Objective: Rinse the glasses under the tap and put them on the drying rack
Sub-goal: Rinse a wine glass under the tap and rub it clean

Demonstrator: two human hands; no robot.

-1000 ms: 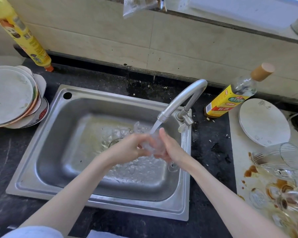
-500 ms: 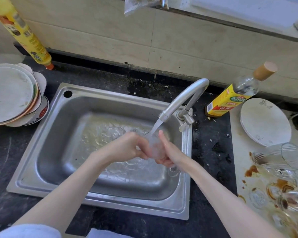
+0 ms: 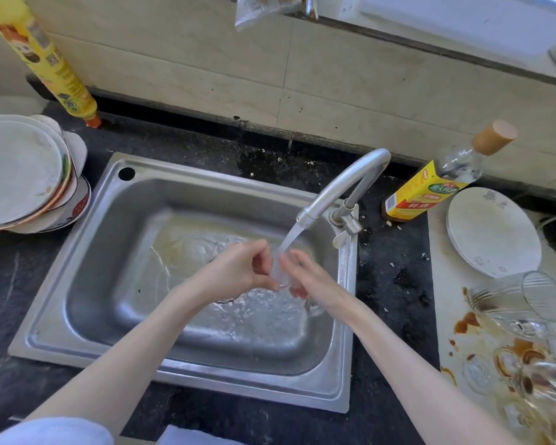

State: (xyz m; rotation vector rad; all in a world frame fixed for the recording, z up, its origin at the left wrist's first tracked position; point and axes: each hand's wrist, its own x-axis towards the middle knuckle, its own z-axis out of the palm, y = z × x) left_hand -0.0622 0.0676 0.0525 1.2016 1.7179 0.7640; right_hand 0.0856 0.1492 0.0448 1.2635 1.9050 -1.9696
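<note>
Black speckled stone countertop (image 3: 395,284) runs under a beige tiled wall (image 3: 334,75). Rectangular stainless-steel sink (image 3: 87,284) sits centre, its basin wet. White cutting board stained with brown sauce (image 3: 446,316) lies at 3 o'clock of the sink. Stack of round white plates (image 3: 20,171) sits at 9 o'clock; 1 round white plate (image 3: 491,232) rests on the board. Curved grey metal tap (image 3: 344,184) stands at the sink's 2 o'clock corner, water running. Yellow-labelled clear bottle with a tan cap (image 3: 430,191) stands at 3 o'clock of the tap; a tall yellow bottle (image 3: 49,65) leans at 11 o'clock. Several clear glasses lying on their sides (image 3: 523,303) rest at 4 o'clock on the board.

Small clear drinking glass (image 3: 278,271): transparent, blurred by water, over the basin directly under the stream, between both hands. Orientation cannot be told.

Left hand (image 3: 238,271): fingers curled around the glass's left side. Right hand (image 3: 308,277): fingers curled on its right side, gripping.

Versus 0.5 s earlier: the hands sit slightly more apart, with left fingers more spread; glass remains under the stream.
</note>
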